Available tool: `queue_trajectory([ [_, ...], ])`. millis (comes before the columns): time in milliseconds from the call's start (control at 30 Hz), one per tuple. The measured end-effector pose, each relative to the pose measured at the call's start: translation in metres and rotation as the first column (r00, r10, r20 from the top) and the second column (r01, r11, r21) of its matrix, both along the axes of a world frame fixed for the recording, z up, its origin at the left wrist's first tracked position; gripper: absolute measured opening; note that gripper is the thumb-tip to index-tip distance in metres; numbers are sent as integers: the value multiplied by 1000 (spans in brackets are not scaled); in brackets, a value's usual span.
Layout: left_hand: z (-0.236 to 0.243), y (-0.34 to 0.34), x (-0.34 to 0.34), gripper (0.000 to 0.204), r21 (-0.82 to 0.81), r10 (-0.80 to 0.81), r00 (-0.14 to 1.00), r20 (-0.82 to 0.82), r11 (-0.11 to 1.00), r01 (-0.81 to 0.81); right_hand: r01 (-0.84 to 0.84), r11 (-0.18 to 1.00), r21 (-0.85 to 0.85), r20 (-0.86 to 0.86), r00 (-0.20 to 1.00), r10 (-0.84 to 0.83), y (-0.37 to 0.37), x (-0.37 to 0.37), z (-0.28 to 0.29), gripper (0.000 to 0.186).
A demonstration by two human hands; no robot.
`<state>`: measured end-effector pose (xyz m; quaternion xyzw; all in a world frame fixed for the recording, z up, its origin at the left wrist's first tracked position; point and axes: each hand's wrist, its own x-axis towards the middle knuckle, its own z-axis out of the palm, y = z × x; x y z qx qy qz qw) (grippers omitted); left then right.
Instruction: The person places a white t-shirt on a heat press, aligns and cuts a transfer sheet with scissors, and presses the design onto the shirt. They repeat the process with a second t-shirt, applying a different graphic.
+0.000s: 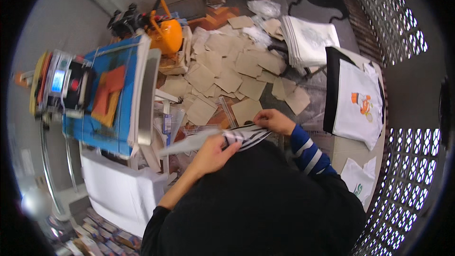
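Observation:
A white cloth with dark stripes [249,138] is stretched between my two hands, close in front of my body. My left hand [213,154] grips it near the middle, thumb on top. At its right end, the fingers of my right hand [277,122] pinch the edge. A pale, motion-blurred part of the cloth sticks out to the left past my left hand. My black clothing partly hides the lower side of the cloth.
Many brown square sheets [208,64] litter the floor ahead. An orange tank machine [168,35] stands behind. At left is a machine with a blue bed [78,135]; white folded cloths [308,38] are piled ahead right. A table [327,156] holds a printed white cloth [358,109].

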<state>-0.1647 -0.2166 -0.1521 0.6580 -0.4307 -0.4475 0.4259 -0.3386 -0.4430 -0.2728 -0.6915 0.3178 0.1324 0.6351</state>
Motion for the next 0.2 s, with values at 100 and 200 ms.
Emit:
queue_trajectory([
  [100,-12,-88,10,15,4,-120,990,70,993,120,-4,989,-145,-29,1000,0,-63,-26,-8,31],
  [200,-25,-167,45,24,146,-175,954,243,979,143,19,881,-473,43,999,1,-107,-25,-25,35],
])
